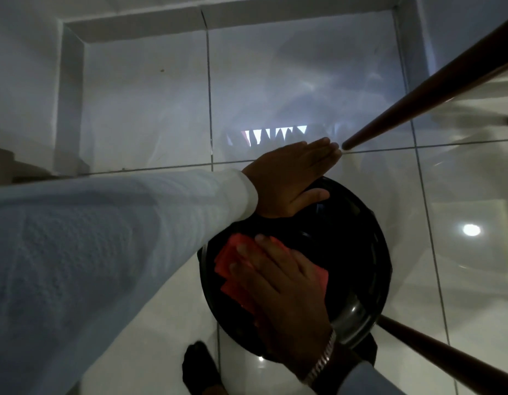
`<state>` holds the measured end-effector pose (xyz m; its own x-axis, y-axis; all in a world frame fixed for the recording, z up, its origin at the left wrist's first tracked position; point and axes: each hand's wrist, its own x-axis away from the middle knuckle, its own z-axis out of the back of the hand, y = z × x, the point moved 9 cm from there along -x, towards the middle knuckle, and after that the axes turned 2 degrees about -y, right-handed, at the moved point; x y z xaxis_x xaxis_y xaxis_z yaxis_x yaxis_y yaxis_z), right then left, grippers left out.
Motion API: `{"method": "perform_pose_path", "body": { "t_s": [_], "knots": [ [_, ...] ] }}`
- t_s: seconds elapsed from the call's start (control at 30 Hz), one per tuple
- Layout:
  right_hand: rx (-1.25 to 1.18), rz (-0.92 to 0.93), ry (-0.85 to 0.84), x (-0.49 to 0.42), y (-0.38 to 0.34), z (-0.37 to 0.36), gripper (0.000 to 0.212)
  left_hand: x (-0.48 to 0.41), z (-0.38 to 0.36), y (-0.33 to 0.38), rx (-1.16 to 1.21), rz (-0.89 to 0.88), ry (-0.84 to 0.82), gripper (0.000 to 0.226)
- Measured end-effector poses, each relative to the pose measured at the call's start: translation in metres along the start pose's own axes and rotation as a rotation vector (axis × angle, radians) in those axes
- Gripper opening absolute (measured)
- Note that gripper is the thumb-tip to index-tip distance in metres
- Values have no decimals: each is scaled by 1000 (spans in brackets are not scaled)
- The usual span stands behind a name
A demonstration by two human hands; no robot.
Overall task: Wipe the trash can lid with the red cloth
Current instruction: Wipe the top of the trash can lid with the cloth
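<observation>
A round, glossy black trash can lid [352, 252] fills the lower middle of the head view. My right hand [278, 283] lies flat on its left half and presses the red cloth [230, 260] against the lid; the cloth shows past my fingers on the left. My left hand [289, 181] rests at the lid's far rim with fingers straight and together, thumb down on the lid. A white sleeve covers my left arm. A metal watch band circles my right wrist.
Shiny white floor tiles [461, 280] surround the can. Two dark brown furniture legs slant in from the right, one [418, 92] ending just beyond my left fingertips, another [446, 357] low right. A white wall base [70, 95] stands at the left. A dark shoe [198, 369] shows below.
</observation>
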<state>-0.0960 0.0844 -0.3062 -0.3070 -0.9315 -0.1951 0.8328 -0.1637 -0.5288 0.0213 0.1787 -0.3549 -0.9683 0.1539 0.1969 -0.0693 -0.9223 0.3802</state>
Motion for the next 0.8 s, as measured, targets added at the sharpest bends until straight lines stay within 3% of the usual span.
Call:
{"method": "perform_pose_path", "body": {
  "t_s": [0.1, 0.23, 0.33, 0.5, 0.63, 0.8],
  "knots": [
    [63, -55, 9, -15, -18, -18, 21, 0, 0, 1, 4, -26, 24, 67],
    [24, 84, -61, 2, -52, -37, 19, 1, 2, 4, 3, -55, 26, 68],
    [10, 93, -21, 27, -36, -16, 19, 0, 0, 3, -14, -48, -1, 69],
    [136, -320, 74, 19, 25, 10, 33, 0, -2, 2, -26, -52, 22, 68],
    [121, -598, 160, 4, 16, -1, 36, -1, -2, 2, -60, -57, 5, 67],
    [95, -296, -1, 23, 1, -2, 35, 1, -2, 5, -56, -59, -10, 66]
  ]
}}
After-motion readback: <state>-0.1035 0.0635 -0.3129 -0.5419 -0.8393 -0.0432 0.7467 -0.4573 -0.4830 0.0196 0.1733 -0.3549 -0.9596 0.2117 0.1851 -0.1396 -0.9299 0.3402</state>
